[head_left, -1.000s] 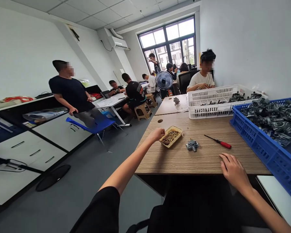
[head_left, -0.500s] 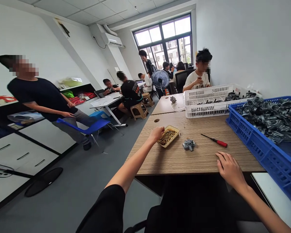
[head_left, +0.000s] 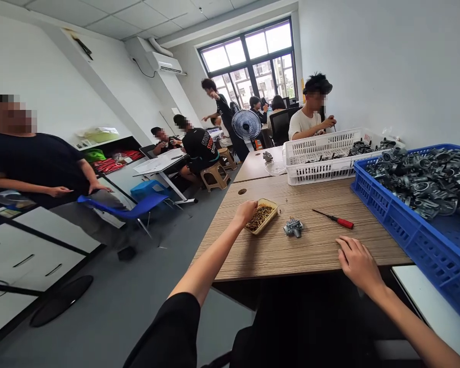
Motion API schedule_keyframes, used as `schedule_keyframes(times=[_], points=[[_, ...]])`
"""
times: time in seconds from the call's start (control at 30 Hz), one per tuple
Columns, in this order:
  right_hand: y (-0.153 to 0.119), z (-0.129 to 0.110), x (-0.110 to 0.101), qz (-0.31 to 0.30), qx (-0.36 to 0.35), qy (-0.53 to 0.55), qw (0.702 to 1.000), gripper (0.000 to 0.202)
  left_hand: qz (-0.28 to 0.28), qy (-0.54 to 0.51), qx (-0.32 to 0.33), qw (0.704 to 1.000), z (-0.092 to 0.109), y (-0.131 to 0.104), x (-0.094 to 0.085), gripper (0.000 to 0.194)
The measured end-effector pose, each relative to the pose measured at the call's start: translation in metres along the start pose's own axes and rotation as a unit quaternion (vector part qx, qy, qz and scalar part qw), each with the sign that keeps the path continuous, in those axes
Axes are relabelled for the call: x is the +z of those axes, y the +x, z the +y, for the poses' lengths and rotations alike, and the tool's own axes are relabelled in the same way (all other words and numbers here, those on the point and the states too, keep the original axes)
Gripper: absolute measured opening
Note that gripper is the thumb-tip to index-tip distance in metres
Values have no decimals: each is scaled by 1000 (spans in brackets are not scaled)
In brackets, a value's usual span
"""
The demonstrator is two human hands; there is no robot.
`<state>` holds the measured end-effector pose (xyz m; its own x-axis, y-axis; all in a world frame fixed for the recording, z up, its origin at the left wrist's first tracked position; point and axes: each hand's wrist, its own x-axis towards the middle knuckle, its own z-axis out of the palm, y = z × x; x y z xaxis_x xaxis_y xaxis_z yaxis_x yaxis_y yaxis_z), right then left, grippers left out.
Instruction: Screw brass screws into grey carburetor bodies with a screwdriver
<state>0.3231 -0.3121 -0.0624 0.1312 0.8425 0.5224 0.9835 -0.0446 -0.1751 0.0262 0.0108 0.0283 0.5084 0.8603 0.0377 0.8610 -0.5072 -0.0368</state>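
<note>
My left hand is at the left side of a small cream tray filled with brass-coloured screw-like pieces. Its fingers are closed, and the fingertips are hidden, so what they hold cannot be made out. Flat at the table's front edge lies my right hand, fingers extended and holding nothing. A grey metal carburetor sits between the hands on the wooden table. Beyond the right hand is a screwdriver with a red handle, its shaft pointing left.
A blue crate heaped with carburetor bodies stands at right. Behind it are a white basket with dark parts and a seated person. Another carburetor lies farther back. A blue chair and a standing person are at left.
The view has shifted slightly. My hands keep nearly the same places on the table. The person behind the white basket has turned, and the standing person at the back now stretches out an arm.
</note>
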Motion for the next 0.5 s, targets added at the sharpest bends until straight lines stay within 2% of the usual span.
schedule_keyframes(times=[0.5], points=[[-1,2,2,-1,3,-3,1000,36,10,-48,-22,999,-5,3,9,21]])
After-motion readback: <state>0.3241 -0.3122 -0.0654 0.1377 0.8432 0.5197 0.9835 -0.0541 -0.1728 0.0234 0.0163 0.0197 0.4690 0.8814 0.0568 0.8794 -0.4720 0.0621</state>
